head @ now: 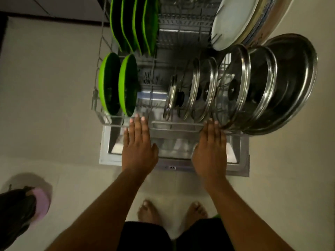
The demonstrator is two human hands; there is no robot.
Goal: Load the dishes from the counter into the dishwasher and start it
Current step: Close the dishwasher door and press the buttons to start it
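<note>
Rack (112, 125) pulled out over the open door (243, 167), pale floor (45, 87) around.
Left hand (138, 147) and right hand (210, 149) flat on its front rim, fingers straight, together.

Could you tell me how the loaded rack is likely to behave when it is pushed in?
The rack probably feels heavy: it carries green plates, glass lids and a large steel pan. The lids stand on edge between thin wires, so a hard shove may rattle or tip them.
</note>
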